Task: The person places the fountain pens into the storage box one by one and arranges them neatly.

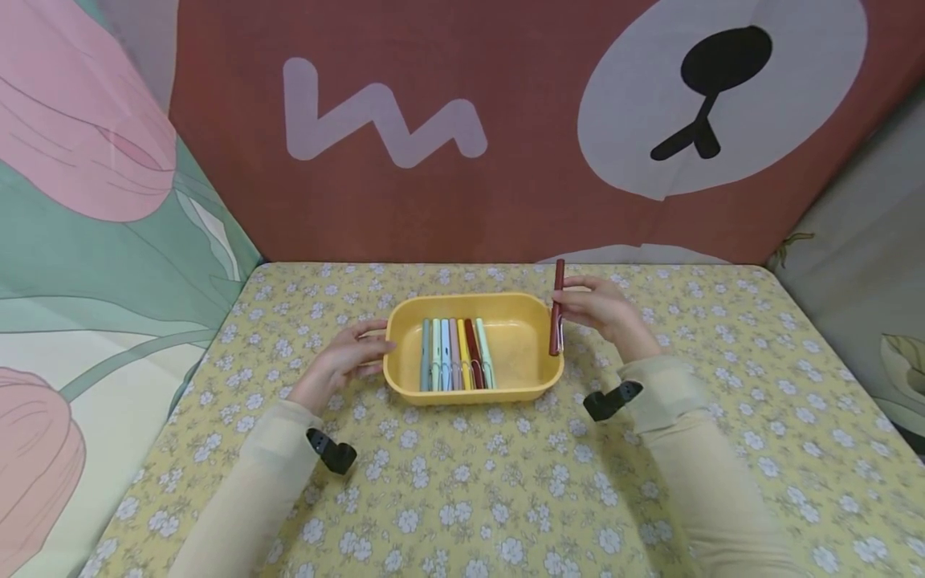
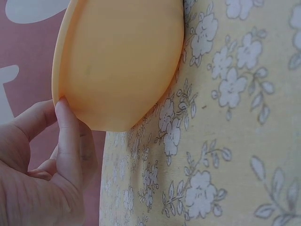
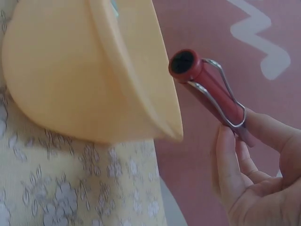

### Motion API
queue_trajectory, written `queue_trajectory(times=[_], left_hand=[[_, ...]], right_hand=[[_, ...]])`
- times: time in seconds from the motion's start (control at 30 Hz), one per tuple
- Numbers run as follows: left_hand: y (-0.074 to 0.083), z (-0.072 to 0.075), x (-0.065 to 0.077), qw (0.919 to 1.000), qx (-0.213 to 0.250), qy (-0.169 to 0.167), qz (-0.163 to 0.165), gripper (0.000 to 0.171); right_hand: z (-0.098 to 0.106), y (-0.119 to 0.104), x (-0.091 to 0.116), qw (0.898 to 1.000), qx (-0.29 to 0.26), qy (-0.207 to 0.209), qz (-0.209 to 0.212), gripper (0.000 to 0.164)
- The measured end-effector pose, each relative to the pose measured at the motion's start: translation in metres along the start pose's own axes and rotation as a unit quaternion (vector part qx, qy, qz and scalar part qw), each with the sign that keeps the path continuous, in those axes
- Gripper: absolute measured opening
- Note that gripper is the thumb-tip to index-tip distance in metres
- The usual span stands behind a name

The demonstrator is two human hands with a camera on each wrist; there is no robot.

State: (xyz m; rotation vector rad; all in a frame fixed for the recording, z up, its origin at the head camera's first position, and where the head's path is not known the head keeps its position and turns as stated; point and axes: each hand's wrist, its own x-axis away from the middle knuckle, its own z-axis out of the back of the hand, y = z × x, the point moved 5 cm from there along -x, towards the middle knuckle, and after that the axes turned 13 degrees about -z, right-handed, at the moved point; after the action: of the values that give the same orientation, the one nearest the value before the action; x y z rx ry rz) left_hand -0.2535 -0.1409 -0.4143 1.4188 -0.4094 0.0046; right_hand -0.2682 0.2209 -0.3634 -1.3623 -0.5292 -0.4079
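My left hand (image 1: 347,354) pinches the left rim of a yellow plastic basin (image 1: 519,347) between thumb and fingers, as the left wrist view shows. Several pens (image 1: 454,355) lie side by side inside it, coloured blue-grey, pale green, light blue, mauve, yellow and dark red. At the right end, my right hand (image 1: 605,313) grips a dark red pen (image 1: 557,317) by thumb and fingertips. This pen stands nearly upright in the head view and overlaps the basin's right rim. Its wire clip and dark cap end (image 3: 184,62) face the right wrist camera.
A yellow flowered cloth (image 1: 448,482) covers the table under the basin. Behind the table hangs a brown-red printed backdrop (image 1: 520,217), with a flower-printed cloth (image 1: 108,265) along the left side. A small black camera sits on each wrist.
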Motion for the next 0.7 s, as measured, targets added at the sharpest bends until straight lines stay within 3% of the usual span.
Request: queue_trajectory(times=[0.3,0.7], left_hand=[[-0.001,-0.001,-0.001,0.9998,0.015,-0.009,-0.004,0.064],[-0.001,0.0,0.0,0.9999,0.012,-0.002,0.003,0.064]], right_hand=[[-0.027,-0.001,-0.006,1.0,0.01,-0.01,-0.004,0.044],[-0.054,-0.001,-0.012,0.999,0.042,-0.011,-0.004,0.049]])
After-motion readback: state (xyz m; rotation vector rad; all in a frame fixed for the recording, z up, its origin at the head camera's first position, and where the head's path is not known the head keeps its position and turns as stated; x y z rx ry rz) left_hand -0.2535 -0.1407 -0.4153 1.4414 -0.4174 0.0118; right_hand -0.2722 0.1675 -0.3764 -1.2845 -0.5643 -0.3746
